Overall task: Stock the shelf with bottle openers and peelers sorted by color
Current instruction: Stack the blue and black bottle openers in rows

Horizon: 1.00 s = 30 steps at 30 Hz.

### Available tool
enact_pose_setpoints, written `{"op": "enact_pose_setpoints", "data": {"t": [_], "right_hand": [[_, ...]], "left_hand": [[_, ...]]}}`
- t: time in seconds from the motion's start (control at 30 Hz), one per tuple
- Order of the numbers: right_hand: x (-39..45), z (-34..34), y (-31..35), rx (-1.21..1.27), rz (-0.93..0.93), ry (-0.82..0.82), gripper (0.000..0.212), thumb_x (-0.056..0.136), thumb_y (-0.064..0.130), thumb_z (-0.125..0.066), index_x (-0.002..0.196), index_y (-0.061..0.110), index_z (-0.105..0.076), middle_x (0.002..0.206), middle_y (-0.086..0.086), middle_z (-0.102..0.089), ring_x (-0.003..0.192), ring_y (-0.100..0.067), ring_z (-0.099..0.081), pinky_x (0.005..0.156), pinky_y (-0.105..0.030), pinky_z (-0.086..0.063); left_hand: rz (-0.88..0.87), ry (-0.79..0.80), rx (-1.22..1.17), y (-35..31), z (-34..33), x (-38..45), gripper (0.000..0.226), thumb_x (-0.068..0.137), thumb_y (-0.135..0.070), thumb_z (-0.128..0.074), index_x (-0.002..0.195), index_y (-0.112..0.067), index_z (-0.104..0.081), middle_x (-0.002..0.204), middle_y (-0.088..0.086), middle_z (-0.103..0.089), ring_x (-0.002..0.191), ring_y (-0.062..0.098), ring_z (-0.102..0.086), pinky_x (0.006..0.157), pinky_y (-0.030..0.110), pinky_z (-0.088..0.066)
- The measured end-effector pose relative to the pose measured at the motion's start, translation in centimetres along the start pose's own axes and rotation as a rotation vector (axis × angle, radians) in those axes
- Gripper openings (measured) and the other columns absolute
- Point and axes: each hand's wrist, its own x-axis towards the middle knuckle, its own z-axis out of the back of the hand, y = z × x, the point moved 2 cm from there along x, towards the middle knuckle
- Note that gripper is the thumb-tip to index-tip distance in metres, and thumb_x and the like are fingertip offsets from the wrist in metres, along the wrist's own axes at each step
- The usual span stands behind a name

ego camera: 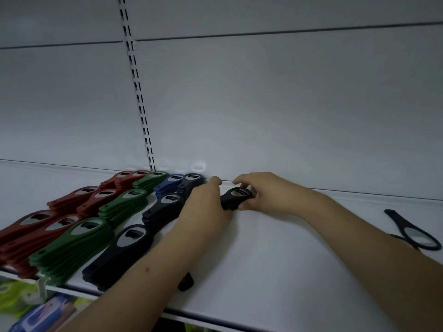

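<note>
- While both hands work near the back of the white shelf [275, 248], they share one small stack of black bottle openers [236, 197], which sits right up against the rear wall, just to the right of the sorted rows.
- Right hand [263, 190] is curled around the round metal-ringed end of that stack, fingers bent over the top and thumb tucked under the near side, so it's pretty much closed on it.
- Left hand [206, 204] is cupped against the handle end of the same stack, fingers wrapped down over it. Can't really tell how tight the grip is since the back of the hand hides the fingertips.
- Sorted rows fill the left part of the shelf, running front to back: red openers [48, 226] furthest left, then green openers [79, 243], then black piles [124, 250] next to the left forearm.
- Back row also has a blue pile [171, 182] between the green and a dark one.
- One more black opener [412, 232] lies alone on the shelf far right, well apart from everything, near the right forearm.
- Small dark piece [185, 281] pokes out under the left forearm, too hidden to say what it is.
- Below the shelf edge on the left there's some yellow-green and blue packaged stuff [28, 310], blurry.
</note>
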Motion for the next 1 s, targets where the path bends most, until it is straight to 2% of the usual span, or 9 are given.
{"op": "enact_pose_setpoints", "data": {"t": [0.07,0.17,0.23,0.3,0.4,0.53,0.77,0.93,1.0], "right_hand": [[-0.1,0.4,0.3,-0.073,-0.05,-0.033,0.07,0.078,0.043,-0.078,0.137,0.022,-0.046,0.123,0.003,-0.052,0.098,-0.012,-0.051,0.089,-0.029,-0.045],[-1.0,2.3,1.7,-0.2,-0.124,-0.102,0.042,0.076,0.041,-0.08,0.102,0.019,-0.056,0.104,0.0,-0.057,0.09,-0.02,-0.057,0.077,-0.036,-0.051],[-1.6,3.0,2.9,-0.188,-0.14,-0.024,0.024,0.08,0.04,-0.077,0.085,0.023,-0.062,0.09,0.005,-0.062,0.083,-0.018,-0.061,0.07,-0.032,-0.049],[-2.0,2.6,3.8,-0.169,-0.082,0.105,0.015,0.084,0.039,-0.073,0.087,0.025,-0.068,0.087,0.011,-0.063,0.086,-0.015,-0.063,0.075,-0.031,-0.051],[-1.8,1.1,4.1,-0.204,-0.007,0.181,0.018,0.09,0.038,-0.066,0.102,0.025,-0.065,0.102,0.009,-0.058,0.096,-0.015,-0.058,0.086,-0.035,-0.051],[-1.2,-0.3,3.9,-0.222,0.007,0.123,0.03,0.092,0.047,-0.061,0.109,0.023,-0.055,0.111,0.006,-0.049,0.098,-0.016,-0.052,0.089,-0.035,-0.046],[0.3,-2.4,4.0,-0.114,0.015,-0.081,0.039,0.088,0.059,-0.06,0.105,0.024,-0.054,0.106,0.007,-0.049,0.095,-0.012,-0.05,0.084,-0.031,-0.045],[1.6,-3.8,4.3,-0.074,0.069,-0.167,0.039,0.091,0.058,-0.056,0.107,0.023,-0.056,0.108,0.008,-0.051,0.098,-0.012,-0.051,0.088,-0.035,-0.048],[1.7,-4.0,4.1,-0.064,0.088,-0.167,0.035,0.092,0.056,-0.054,0.109,0.025,-0.056,0.109,0.011,-0.05,0.101,-0.01,-0.051,0.089,-0.034,-0.048]], "left_hand": [[-0.002,-0.029,0.046,0.1,0.5,-0.8,0.059,0.084,-0.027,-0.07,0.135,-0.015,-0.044,0.121,0.006,-0.057,0.116,0.025,-0.055,0.092,0.036,-0.047],[-0.015,-0.155,0.062,0.0,1.6,-3.0,0.042,0.086,-0.035,-0.067,0.119,-0.021,-0.046,0.118,-0.001,-0.05,0.11,0.019,-0.053,0.086,0.034,-0.047],[-0.034,-0.185,0.036,0.1,2.2,-4.7,0.023,0.09,-0.039,-0.061,0.104,-0.024,-0.05,0.105,-0.007,-0.053,0.098,0.015,-0.056,0.08,0.031,-0.047],[-0.064,-0.133,0.049,0.6,2.2,-5.9,0.016,0.091,-0.043,-0.056,0.094,-0.027,-0.054,0.096,-0.009,-0.054,0.093,0.013,-0.057,0.08,0.032,-0.048],[-0.125,-0.027,0.14,1.8,2.2,-7.6,0.032,0.09,-0.06,-0.043,0.103,-0.034,-0.057,0.102,-0.014,-0.049,0.103,0.007,-0.049,0.09,0.028,-0.042],[-0.166,0.059,0.121,3.0,2.5,-10.0,0.071,0.071,-0.084,-0.011,0.123,-0.048,-0.044,0.122,-0.029,-0.035,0.118,-0.004,-0.029,0.099,0.023,-0.024],[-0.372,0.097,0.015,3.2,1.9,-8.6,0.039,0.099,-0.052,-0.041,0.135,-0.038,-0.045,0.127,-0.02,-0.038,0.123,0.001,-0.033,0.107,0.026,-0.03],[-0.393,0.057,-0.004,3.3,1.8,-8.9,0.034,0.096,-0.039,-0.044,0.129,-0.034,-0.052,0.128,-0.019,-0.045,0.124,0.002,-0.038,0.105,0.025,-0.033],[-0.345,-0.037,0.086,3.5,1.6,-9.3,0.037,0.086,-0.039,-0.044,0.119,-0.029,-0.059,0.117,-0.01,-0.053,0.111,0.012,-0.05,0.091,0.032,-0.046]]}}
